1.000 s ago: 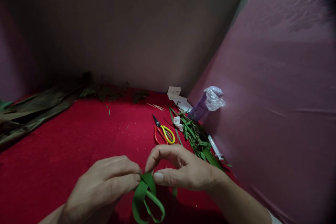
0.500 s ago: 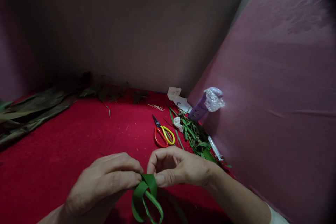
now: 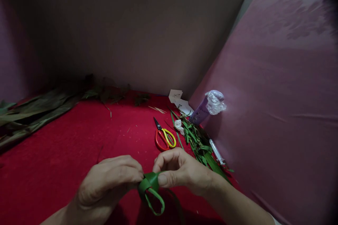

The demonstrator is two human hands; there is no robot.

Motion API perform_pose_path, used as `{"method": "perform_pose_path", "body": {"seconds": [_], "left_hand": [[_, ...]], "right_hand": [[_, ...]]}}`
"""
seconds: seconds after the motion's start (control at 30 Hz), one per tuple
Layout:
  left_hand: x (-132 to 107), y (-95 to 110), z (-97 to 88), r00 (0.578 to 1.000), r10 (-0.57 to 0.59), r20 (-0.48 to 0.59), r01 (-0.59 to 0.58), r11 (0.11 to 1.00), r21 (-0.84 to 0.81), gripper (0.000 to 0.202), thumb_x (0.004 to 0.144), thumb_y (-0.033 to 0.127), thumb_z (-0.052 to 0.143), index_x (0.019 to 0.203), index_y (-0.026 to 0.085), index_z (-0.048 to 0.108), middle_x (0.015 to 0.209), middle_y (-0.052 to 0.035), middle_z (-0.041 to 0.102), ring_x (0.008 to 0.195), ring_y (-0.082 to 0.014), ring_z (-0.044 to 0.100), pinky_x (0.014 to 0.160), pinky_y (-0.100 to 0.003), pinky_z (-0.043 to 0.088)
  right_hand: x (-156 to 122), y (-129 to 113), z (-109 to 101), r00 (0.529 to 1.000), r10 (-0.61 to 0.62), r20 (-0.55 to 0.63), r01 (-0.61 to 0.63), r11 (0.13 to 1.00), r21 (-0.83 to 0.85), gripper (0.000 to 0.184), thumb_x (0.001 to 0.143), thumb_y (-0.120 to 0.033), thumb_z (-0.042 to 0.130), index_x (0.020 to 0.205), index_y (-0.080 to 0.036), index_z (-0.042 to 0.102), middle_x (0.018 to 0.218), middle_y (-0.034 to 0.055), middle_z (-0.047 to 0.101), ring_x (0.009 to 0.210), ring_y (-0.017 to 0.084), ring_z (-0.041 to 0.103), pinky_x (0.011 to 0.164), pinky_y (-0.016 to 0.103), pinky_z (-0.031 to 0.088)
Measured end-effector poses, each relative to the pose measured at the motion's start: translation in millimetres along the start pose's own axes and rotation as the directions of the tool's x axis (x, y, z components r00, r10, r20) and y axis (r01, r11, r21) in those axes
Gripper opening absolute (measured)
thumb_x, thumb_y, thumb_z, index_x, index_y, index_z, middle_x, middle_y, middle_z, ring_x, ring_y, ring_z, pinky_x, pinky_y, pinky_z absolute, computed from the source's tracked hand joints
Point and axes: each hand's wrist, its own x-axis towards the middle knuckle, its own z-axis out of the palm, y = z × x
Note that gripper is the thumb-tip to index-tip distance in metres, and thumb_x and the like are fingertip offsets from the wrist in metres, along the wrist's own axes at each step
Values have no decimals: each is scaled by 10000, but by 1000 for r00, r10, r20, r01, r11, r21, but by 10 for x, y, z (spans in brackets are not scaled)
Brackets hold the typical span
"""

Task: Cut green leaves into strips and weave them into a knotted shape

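Low in the middle of the view, a green leaf strip [image 3: 151, 181] is folded over itself into a small knot, with a thin loop hanging below it. My left hand [image 3: 111, 179] pinches the knot from the left, its fingertips partly hidden behind the leaf. From the other side, my right hand [image 3: 182, 174] holds the strip between thumb and index finger. Just beyond my right hand lie scissors [image 3: 165, 135] with one red and one yellow handle, blades pointing away.
On the red cloth [image 3: 111, 137] lie several thin sticks [image 3: 157, 109], a heap of green leaf scraps [image 3: 196, 140], crumpled white tissue [image 3: 179, 126] and a syringe [image 3: 217, 152]. A purple container [image 3: 202, 110] topped with clear plastic leans near the pink wall. Long leaves [image 3: 39, 109] lie left; white cards [image 3: 182, 103] behind.
The loops of the leaf strip have drawn in smaller and tighter. My left hand has shifted slightly right, and both hands still hold the strip.
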Motion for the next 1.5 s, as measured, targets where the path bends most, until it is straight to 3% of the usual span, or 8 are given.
{"method": "perform_pose_path", "body": {"seconds": [0.33,0.47,0.63,0.77,0.87,1.1,1.27,1.5], "left_hand": [[35,-72,40,982,-166,-86,159,984,-83,120,780,124,553,772,211,636,761,-32,645,713,-161,618,618,-232,502],[48,-93,25,986,-142,-89,145,989,20,135,783,103,541,750,200,628,742,-26,609,714,-149,586,637,-244,481],[43,-109,9,984,-63,-166,88,985,146,170,788,99,522,815,226,632,779,-27,603,747,-150,574,650,-244,476],[32,-132,17,957,-79,-280,147,962,231,159,762,123,555,807,240,654,831,-26,580,799,-159,568,676,-245,480],[43,-122,9,949,-108,-298,192,943,271,176,739,132,560,814,248,668,869,-29,575,842,-169,562,714,-251,482],[82,-124,-27,905,-342,-253,380,917,121,116,743,283,596,698,207,672,849,-39,578,788,-170,592,682,-255,504],[82,-221,-25,878,-390,-277,408,913,11,148,682,283,665,580,179,639,782,-35,576,741,-169,595,648,-272,510],[60,-245,-14,808,-576,-122,549,812,-197,113,720,224,585,624,164,589,678,-22,617,616,-150,590,545,-243,479]], "right_hand": [[29,134,-4,994,-30,-105,38,996,77,242,596,-226,784,763,-110,653,624,-3,628,510,63,552,530,184,424],[100,155,24,982,-70,-173,85,993,77,231,617,-252,773,726,-96,642,572,0,614,449,55,519,442,156,393],[205,196,34,970,-131,-207,152,984,91,256,594,-249,790,707,-100,615,573,5,618,458,63,521,470,171,399],[269,251,39,959,-139,-249,178,973,144,270,595,-262,787,705,-111,593,560,-3,607,459,58,504,467,162,380],[310,292,42,950,-132,-281,176,975,138,269,608,-277,777,695,-110,585,543,-4,597,441,53,483,441,153,354],[366,400,21,925,-190,-328,207,978,15,287,644,-335,749,705,-112,579,542,-5,589,435,57,470,449,169,355],[364,443,21,933,-181,-310,188,982,-6,306,645,-367,740,721,-125,568,534,-22,572,437,62,477,456,172,359],[364,452,2,938,-187,-292,167,982,-91,247,682,-328,695,720,-128,555,550,-15,579,438,60,469,467,175,369]]}}
